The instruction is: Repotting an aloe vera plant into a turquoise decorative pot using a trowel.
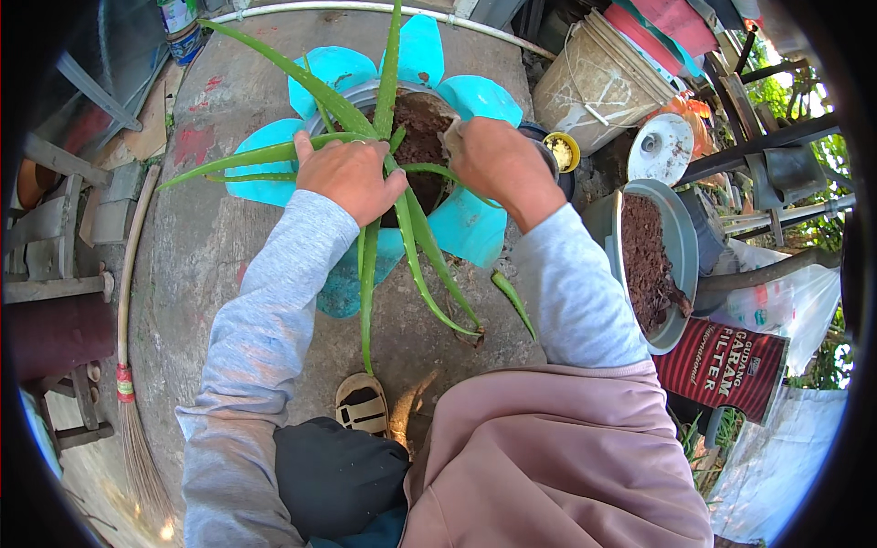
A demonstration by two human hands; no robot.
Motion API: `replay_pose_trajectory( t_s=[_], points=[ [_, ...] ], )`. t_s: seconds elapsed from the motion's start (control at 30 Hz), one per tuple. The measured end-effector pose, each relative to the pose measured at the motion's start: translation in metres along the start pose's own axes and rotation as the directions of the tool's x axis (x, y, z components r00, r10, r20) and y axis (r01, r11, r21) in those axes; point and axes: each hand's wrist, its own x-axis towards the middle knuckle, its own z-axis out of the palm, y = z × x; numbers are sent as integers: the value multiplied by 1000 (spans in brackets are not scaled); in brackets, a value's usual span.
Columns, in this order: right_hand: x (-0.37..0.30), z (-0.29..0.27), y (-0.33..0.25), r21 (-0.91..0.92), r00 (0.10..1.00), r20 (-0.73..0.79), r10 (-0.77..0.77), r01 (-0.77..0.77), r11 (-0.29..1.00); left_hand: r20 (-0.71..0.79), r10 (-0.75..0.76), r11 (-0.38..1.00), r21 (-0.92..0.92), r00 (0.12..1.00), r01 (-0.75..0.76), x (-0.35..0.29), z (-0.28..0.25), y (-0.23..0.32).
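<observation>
Gripped aloe (pixel 388 91) low among its leaves over blue petalled pot (pixel 470 228) with left hand (pixel 345 173), closed right hand (pixel 501 169) on something indistinct at pot's right rim; likely risked snapped leaves from squeezing, or a leaning plant from soil (pixel 420 137) heaped unevenly inside pot.

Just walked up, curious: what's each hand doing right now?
Left hand: closed, holding the aloe plant.
Right hand: curled beside the soil; cannot tell what it holds.
</observation>
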Motion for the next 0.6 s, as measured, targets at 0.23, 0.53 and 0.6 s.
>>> replay_pose_trajectory(
  t_s=[0.23, 0.53, 0.6],
  points=[
    [7, -26, -6, -119, 972, 223, -68, 96, 988, -41, -9, 1000, 10, 999, 9, 2, 0, 0],
    [1, -19, -17, -125, 985, 134, -109, 126, 984, -63, 18, 1000, -4, 998, -19, 1, 5, -3],
    [-6, -31, -8, -145, 970, 219, -100, 134, 980, -61, 15, 1000, 1, 998, -14, 0, 7, -6]
  ],
)
